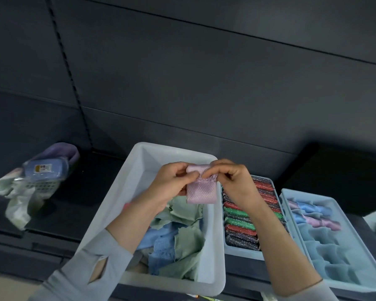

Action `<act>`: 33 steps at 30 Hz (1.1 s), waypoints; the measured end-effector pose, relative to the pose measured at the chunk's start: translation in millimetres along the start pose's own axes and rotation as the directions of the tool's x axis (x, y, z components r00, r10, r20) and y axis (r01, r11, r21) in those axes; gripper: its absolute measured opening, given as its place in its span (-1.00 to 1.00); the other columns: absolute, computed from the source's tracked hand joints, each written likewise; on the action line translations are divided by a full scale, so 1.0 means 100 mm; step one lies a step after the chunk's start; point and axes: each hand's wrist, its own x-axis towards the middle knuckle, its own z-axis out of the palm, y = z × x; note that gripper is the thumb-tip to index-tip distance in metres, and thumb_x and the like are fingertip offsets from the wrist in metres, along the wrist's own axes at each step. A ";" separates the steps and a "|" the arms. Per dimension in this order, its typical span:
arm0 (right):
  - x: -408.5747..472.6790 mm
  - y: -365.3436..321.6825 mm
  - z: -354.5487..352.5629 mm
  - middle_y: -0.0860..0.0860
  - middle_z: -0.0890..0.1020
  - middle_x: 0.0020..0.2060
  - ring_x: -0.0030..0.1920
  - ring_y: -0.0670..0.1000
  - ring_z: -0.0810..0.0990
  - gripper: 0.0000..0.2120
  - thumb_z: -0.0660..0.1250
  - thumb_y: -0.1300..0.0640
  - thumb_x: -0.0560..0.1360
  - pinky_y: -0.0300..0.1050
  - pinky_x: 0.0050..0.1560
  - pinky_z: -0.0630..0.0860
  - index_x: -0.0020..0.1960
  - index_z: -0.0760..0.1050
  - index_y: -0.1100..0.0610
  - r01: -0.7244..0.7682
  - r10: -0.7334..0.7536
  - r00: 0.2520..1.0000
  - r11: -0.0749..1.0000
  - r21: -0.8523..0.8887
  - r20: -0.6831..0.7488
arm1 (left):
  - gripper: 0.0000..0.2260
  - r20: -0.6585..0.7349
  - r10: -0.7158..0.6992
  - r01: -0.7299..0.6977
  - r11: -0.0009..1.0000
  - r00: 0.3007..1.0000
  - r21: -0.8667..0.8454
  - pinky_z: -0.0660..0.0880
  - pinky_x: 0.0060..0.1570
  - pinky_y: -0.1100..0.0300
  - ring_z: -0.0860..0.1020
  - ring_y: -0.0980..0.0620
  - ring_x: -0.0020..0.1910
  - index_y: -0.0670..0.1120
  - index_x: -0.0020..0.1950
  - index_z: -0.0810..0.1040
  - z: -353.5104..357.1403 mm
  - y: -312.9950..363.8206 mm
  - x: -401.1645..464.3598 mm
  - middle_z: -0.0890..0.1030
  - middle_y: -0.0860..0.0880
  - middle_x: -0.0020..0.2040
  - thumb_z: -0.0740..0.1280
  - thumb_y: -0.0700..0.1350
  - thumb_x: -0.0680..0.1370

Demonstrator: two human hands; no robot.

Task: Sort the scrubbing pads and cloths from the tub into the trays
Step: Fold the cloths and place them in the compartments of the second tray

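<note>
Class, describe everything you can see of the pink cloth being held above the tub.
The pink cloth is pale pink with a bumpy, net-like weave, folded into a small oblong. It hangs upright above the pale blue tub, clear of the green and blue cloths inside. The left hand and right hand both pinch its rolled top edge with their fingers; its lower edge hangs free.

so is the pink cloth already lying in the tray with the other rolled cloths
No, both the left hand and the right hand pinch the pink cloth above the tub, apart from the cloth tray at the right.
</note>
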 end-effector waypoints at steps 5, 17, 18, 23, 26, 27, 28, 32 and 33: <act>-0.04 -0.04 0.02 0.09 0.58 0.11 0.13 0.02 0.60 -0.74 0.34 0.02 0.52 -0.05 0.15 0.56 0.20 0.55 -0.12 -0.245 0.241 0.969 0.911 0.333 0.054 | -0.87 -0.066 0.090 -0.091 0.996 0.994 -0.005 0.54 -0.32 0.26 0.62 0.10 -0.21 -0.21 0.09 0.57 -0.01 -0.03 0.01 0.67 -0.05 -0.10 0.36 -0.28 0.55; -0.19 0.18 0.12 0.12 0.71 -0.03 -0.04 0.05 0.68 -0.69 0.26 0.49 0.50 -0.16 -0.10 0.62 -0.02 0.68 0.17 -0.262 0.325 0.945 0.820 0.509 -0.036 | -0.80 -0.021 -0.077 0.068 0.958 0.997 -0.277 0.63 -0.02 0.11 0.67 -0.13 -0.03 -0.18 0.18 0.58 0.08 -0.09 -0.02 0.66 -0.17 0.09 0.22 -0.19 0.63; -0.22 0.19 0.11 0.12 0.72 -0.04 -0.04 0.04 0.69 -0.66 0.24 0.52 0.49 -0.18 -0.09 0.61 -0.05 0.68 0.17 -0.257 0.324 0.945 0.826 0.502 -0.050 | -0.78 0.010 -0.087 0.087 0.959 0.996 -0.269 0.62 0.00 0.12 0.67 -0.12 -0.01 -0.19 0.18 0.58 0.09 -0.12 -0.01 0.67 -0.16 0.09 0.24 -0.13 0.63; -0.47 0.29 -0.01 0.19 0.69 0.05 0.13 0.16 0.64 -0.52 0.04 0.58 0.48 0.01 0.16 0.57 -0.01 0.67 0.24 -0.285 0.348 0.937 0.806 0.519 -0.027 | -0.82 0.058 -0.057 0.063 0.992 0.997 -0.106 0.60 -0.08 0.21 0.65 -0.05 0.00 -0.19 0.15 0.61 0.28 -0.37 0.03 0.66 -0.19 0.05 0.34 -0.25 0.57; -0.64 0.34 -0.22 0.22 0.64 0.13 0.13 0.21 0.63 -0.63 0.06 0.36 0.60 0.07 0.15 0.58 0.18 0.60 0.19 -0.387 0.486 0.874 0.688 0.614 0.007 | -0.84 0.062 -0.046 0.050 0.997 0.997 -0.063 0.59 -0.14 0.25 0.65 0.06 -0.09 -0.09 0.06 0.62 0.47 -0.46 0.06 0.66 -0.12 -0.01 0.33 -0.29 0.56; -0.70 0.36 -0.29 0.21 0.63 0.13 0.11 0.21 0.65 -0.71 0.12 0.23 0.63 0.05 0.12 0.60 0.21 0.57 0.20 -0.419 0.517 0.856 0.661 0.623 0.026 | -0.83 0.067 -0.033 0.036 0.998 0.997 -0.043 0.59 -0.15 0.26 0.65 0.07 -0.10 -0.07 0.04 0.62 0.56 -0.48 0.06 0.66 -0.10 -0.01 0.33 -0.30 0.56; -0.78 0.40 -0.37 0.21 0.64 0.12 0.08 0.19 0.66 -0.74 0.20 0.15 0.63 0.02 0.09 0.61 0.22 0.55 0.22 -0.439 0.530 0.847 0.654 0.615 0.040 | -0.82 0.075 -0.016 0.017 1.000 0.997 -0.020 0.59 -0.15 0.26 0.65 0.09 -0.11 -0.06 0.05 0.62 0.67 -0.50 0.06 0.66 -0.08 -0.01 0.34 -0.30 0.56; -1.12 0.65 -0.74 0.18 0.69 0.00 -0.01 0.11 0.69 -0.80 0.34 0.29 0.53 -0.13 -0.06 0.63 0.15 0.57 0.28 -0.443 0.526 0.850 0.701 0.559 0.015 | -0.77 0.126 0.029 -0.045 0.991 0.992 0.124 0.61 -0.11 0.18 0.66 0.07 -0.10 0.04 0.04 0.63 1.17 -0.63 0.07 0.66 -0.03 0.01 0.37 -0.29 0.54; -1.21 0.72 -0.85 0.16 0.70 -0.03 -0.04 0.09 0.70 -0.83 0.34 0.31 0.53 -0.15 -0.08 0.63 0.12 0.57 0.26 -0.443 0.535 0.845 0.699 0.561 0.000 | -0.76 0.144 0.041 -0.067 0.982 0.989 0.174 0.61 -0.08 0.14 0.67 0.05 -0.07 0.10 0.02 0.63 1.31 -0.67 0.07 0.66 -0.01 0.02 0.38 -0.26 0.54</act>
